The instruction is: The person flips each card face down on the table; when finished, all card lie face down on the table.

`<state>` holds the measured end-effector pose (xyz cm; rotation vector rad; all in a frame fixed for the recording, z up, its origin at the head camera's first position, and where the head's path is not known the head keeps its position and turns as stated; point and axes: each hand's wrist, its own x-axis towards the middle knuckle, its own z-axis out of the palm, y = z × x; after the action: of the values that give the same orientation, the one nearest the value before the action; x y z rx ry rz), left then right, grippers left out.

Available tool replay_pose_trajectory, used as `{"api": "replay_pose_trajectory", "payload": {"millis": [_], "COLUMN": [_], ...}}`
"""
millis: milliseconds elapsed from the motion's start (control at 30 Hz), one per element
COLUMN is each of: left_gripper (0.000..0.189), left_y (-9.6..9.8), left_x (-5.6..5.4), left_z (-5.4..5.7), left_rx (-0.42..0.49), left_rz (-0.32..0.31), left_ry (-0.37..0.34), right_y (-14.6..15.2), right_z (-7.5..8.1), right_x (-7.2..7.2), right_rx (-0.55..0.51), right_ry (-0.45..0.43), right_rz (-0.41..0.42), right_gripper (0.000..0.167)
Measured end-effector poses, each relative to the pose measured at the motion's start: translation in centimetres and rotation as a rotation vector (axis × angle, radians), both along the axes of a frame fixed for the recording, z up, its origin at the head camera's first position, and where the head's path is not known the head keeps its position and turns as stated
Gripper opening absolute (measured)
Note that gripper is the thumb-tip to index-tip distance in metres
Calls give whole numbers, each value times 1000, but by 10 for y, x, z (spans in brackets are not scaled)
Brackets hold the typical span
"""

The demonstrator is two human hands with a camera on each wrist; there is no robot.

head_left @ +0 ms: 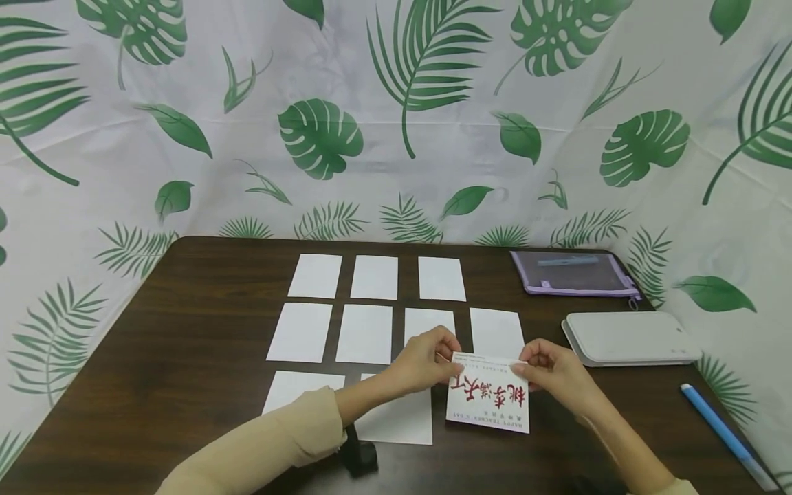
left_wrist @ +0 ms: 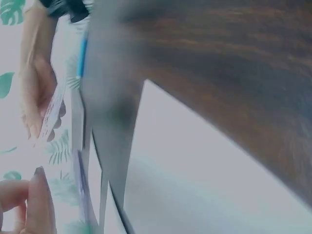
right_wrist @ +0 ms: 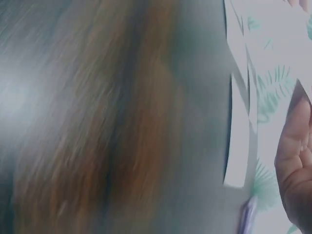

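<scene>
Between both hands is a white greeting card (head_left: pixel 487 392) with red characters and small "Happy Teacher's Day" lettering, its print upside down in the head view. My left hand (head_left: pixel 427 357) pinches the card's upper left corner. The upper right corner is pinched by my right hand (head_left: pixel 547 371), thumb on the printed face. In the left wrist view the right hand (left_wrist: pixel 39 92) shows with the card (left_wrist: pixel 53 112) seen nearly edge-on. Fingers of the right hand (right_wrist: pixel 297 161) appear at the right edge of the right wrist view. A white card (head_left: pixel 402 416) lies beneath my left forearm.
Several blank white cards (head_left: pixel 365 333) lie in rows on the dark wooden table (head_left: pixel 185 344). To the right are a purple-edged mesh pouch (head_left: pixel 569 273) with a pen inside, a white flat case (head_left: pixel 631 337) and a blue pen (head_left: pixel 724 433). A leaf-print cloth (head_left: pixel 247 172) hangs behind.
</scene>
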<state>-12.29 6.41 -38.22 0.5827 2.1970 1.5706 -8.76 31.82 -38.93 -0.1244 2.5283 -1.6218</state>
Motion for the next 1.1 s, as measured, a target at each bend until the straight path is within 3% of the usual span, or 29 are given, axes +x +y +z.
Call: {"api": "replay_pose_trajectory", "payload": {"millis": [100, 200, 267, 467, 567, 767, 900, 1000, 1100], "left_gripper": [16, 13, 13, 14, 14, 15, 20, 27, 32], "left_y": [-6, -11, -12, -7, -4, 2, 2, 0, -5], "left_x": [-5, -9, -11, -8, -5, -1, 1, 0, -3], "left_z": [3, 5, 6, 10, 13, 21, 27, 30, 27], "left_rx": [91, 117, 139, 224, 257, 338, 386, 406, 382], "left_rz": [64, 124, 157, 206, 222, 246, 205, 172, 217], "left_ry": [-99, -113, -120, -127, -126, -136, -90, -30, 21], "right_y": [-14, -36, -54, -94, -102, -103, -97, -91, -84], "right_z": [4, 7, 8, 2, 0, 8, 18, 26, 32], "right_x": [-2, -1, 1, 12, 16, 17, 16, 13, 7], "right_rx": [-4, 75, 156, 227, 284, 408, 418, 375, 314], "right_ry": [46, 223, 356, 627, 728, 856, 933, 926, 891], "right_rz": [-119, -247, -280, -97, -72, -85, -83, -126, -214], "right_gripper": [24, 19, 17, 32, 41, 39, 35, 31, 29]}}
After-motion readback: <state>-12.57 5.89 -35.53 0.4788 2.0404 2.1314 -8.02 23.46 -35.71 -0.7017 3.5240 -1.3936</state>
